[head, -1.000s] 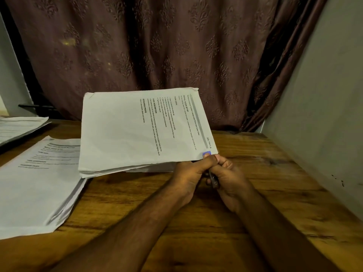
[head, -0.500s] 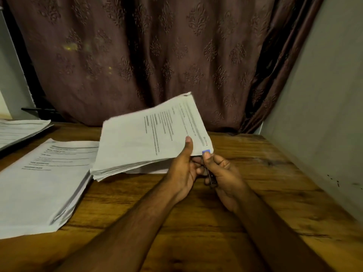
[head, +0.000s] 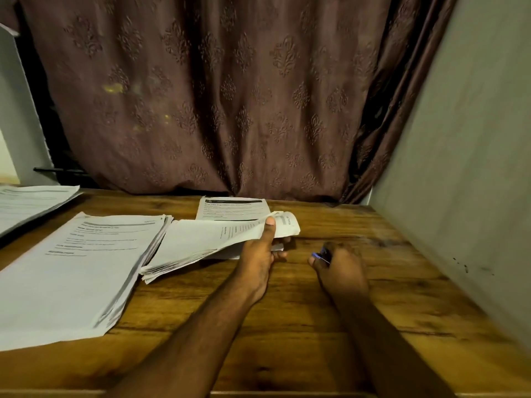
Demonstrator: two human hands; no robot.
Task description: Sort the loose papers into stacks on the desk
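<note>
Lowered since half a second ago, the bundle of papers (head: pixel 201 242) now droops toward the desk (head: pixel 316 326) near the middle of its far edge, grasped at its right end by the left hand (head: pixel 258 254), thumb on top and fingers beneath. Drawn away from the bundle, the right hand (head: pixel 339 268) sits just to the right, curled around a small blue-tipped object (head: pixel 320 254). One printed sheet (head: pixel 232 208) lies at the far edge, a thick stack (head: pixel 71 271) by the left edge, another stack (head: pixel 28 202) at the far-left corner.
</note>
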